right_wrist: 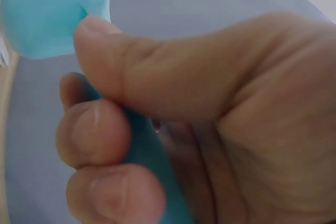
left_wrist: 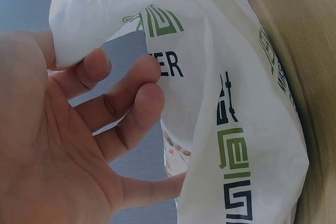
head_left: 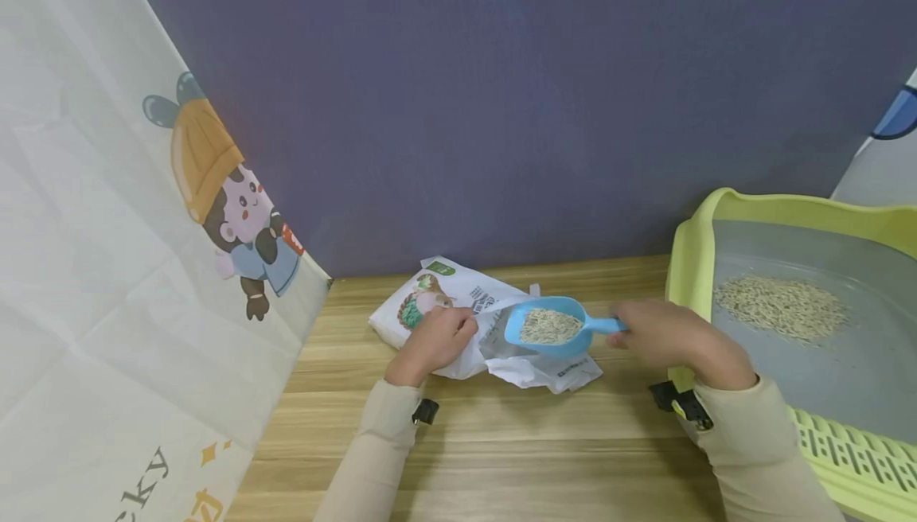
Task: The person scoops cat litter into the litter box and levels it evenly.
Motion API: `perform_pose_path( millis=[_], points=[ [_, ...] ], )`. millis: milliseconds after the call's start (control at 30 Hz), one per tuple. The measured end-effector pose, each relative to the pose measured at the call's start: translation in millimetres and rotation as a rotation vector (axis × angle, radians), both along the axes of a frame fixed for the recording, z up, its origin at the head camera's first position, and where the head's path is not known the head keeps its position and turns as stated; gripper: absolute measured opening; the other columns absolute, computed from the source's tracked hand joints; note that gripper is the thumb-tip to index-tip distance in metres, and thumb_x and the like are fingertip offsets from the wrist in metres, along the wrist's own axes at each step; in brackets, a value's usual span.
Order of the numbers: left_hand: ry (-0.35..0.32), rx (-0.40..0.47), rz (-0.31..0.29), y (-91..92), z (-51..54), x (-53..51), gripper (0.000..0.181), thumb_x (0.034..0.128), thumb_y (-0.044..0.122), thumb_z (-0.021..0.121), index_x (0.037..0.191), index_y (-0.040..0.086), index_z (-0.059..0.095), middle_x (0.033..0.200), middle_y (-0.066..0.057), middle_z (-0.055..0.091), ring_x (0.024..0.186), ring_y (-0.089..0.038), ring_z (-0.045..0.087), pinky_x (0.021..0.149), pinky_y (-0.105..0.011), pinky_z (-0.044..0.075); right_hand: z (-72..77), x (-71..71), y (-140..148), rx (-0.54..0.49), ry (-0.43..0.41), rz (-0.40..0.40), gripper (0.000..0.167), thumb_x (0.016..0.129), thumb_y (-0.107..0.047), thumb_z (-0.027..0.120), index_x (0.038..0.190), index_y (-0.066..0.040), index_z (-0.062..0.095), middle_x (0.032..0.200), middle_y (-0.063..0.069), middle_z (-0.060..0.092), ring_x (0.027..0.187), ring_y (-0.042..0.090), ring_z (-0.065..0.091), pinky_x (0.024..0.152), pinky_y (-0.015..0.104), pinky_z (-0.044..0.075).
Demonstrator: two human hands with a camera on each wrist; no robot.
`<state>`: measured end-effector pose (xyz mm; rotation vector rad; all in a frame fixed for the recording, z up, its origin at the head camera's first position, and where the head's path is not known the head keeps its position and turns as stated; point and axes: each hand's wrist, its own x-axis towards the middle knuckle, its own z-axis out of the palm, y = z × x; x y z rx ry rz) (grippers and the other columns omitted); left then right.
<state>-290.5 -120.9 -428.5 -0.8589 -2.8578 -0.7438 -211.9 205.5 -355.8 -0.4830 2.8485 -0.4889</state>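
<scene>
Right hand [head_left: 666,337] grips blue scoop [head_left: 557,348]; left hand [head_left: 437,339] pinches bag [left_wrist: 252,114] lettered "ER"; sheet [head_left: 93,267] reads "cky".

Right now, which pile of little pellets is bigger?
The bigger pile is the one spread out in the grey tray with the yellow-green rim. The smaller pile sits inside the blue scoop in the right hand.
</scene>
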Motion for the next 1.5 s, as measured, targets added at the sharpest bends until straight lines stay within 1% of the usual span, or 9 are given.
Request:
perform_pose_path(
  millis=[133, 200, 333, 467, 767, 933, 1133, 1500],
  points=[
    [-0.002, 0.005, -0.006, -0.2, 0.1, -0.4, 0.04, 0.1016, 0.018, 0.042, 0.062, 0.018, 0.038, 0.056, 0.008, 0.031, 0.051, -0.007, 0.024, 0.053, -0.024, 0.029, 5.1, 3.3, 11.0, -0.018, 0.014, -0.017, 0.013, 0.098, -0.019, 0.064, 0.089, -0.014, 0.056, 0.072, -0.002, 0.046, 0.063, 0.015, 0.043, 0.059, 0.031, 0.035],
    [-0.002, 0.008, -0.01, -0.1, 0.3, -0.3, 0.04, 0.1016, 0.018, 0.042, 0.062, 0.018, 0.038, 0.056, 0.007, 0.031, 0.051, -0.007, 0.024, 0.053, -0.023, 0.029, 7.6, 4.8, 15.6, -0.034, 0.014, -0.027, 0.012, 0.098, -0.019, 0.063, 0.09, -0.013, 0.056, 0.072, -0.003, 0.044, 0.064, 0.015, 0.042, 0.06, 0.031, 0.035],
    [0.0, 0.006, -0.011, -0.2, 0.3, -0.2, 0.039, 0.1013, 0.018, 0.042, 0.062, 0.018, 0.038, 0.056, 0.007, 0.032, 0.052, -0.007, 0.025, 0.053, -0.023, 0.029, 11.1, 6.4, 24.3, -0.052, 0.043, -0.033, 0.015, 0.1, -0.019, 0.061, 0.089, -0.012, 0.053, 0.071, -0.003, 0.04, 0.062, 0.014, 0.039, 0.059, 0.031, 0.033],
    [0.006, 0.003, -0.01, -0.9, -0.8, -1.0, 0.039, 0.1013, 0.019, 0.043, 0.063, 0.019, 0.039, 0.056, 0.008, 0.032, 0.052, -0.007, 0.026, 0.053, -0.024, 0.03, 12.5, 6.0, 28.6, -0.069, 0.064, -0.057, 0.015, 0.101, -0.02, 0.059, 0.091, -0.01, 0.053, 0.07, -0.002, 0.041, 0.061, 0.014, 0.039, 0.058, 0.031, 0.034],
    [-0.002, 0.009, -0.01, -3.0, 0.4, 0.2, 0.038, 0.1007, 0.018, 0.043, 0.063, 0.019, 0.038, 0.056, 0.008, 0.032, 0.052, -0.007, 0.026, 0.053, -0.024, 0.029, 12.2, 1.3, 23.4, -0.113, 0.105, -0.121, 0.018, 0.102, -0.02, 0.056, 0.1, -0.002, 0.055, 0.071, 0.001, 0.045, 0.058, 0.016, 0.041, 0.054, 0.032, 0.035],
    [-0.002, 0.008, -0.013, -3.6, 0.2, -0.1, 0.038, 0.1009, 0.019, 0.043, 0.063, 0.019, 0.038, 0.056, 0.008, 0.032, 0.052, -0.007, 0.025, 0.053, -0.024, 0.029, 10.8, -1.0, 21.0, -0.126, 0.125, -0.154, 0.02, 0.103, -0.02, 0.056, 0.098, -0.001, 0.054, 0.07, 0.001, 0.044, 0.058, 0.016, 0.04, 0.053, 0.033, 0.034],
    [-0.003, 0.01, -0.009, -3.1, -1.0, -0.5, 0.038, 0.1004, 0.019, 0.043, 0.063, 0.019, 0.039, 0.056, 0.008, 0.033, 0.052, -0.007, 0.027, 0.053, -0.024, 0.03, 10.9, -4.0, 20.2, -0.152, 0.114, -0.192, 0.021, 0.103, -0.021, 0.055, 0.097, -0.002, 0.052, 0.069, 0.001, 0.043, 0.058, 0.017, 0.041, 0.054, 0.033, 0.035],
    [0.01, 0.017, -0.011, -2.3, -1.2, -1.3, 0.038, 0.1, 0.018, 0.044, 0.062, 0.019, 0.039, 0.056, 0.008, 0.033, 0.052, -0.007, 0.027, 0.053, -0.023, 0.03, 12.9, -8.4, 21.3, -0.177, 0.151, -0.242, 0.022, 0.103, -0.024, 0.055, 0.098, -0.003, 0.052, 0.07, 0.002, 0.044, 0.06, 0.019, 0.044, 0.054, 0.033, 0.035]
  ],
)
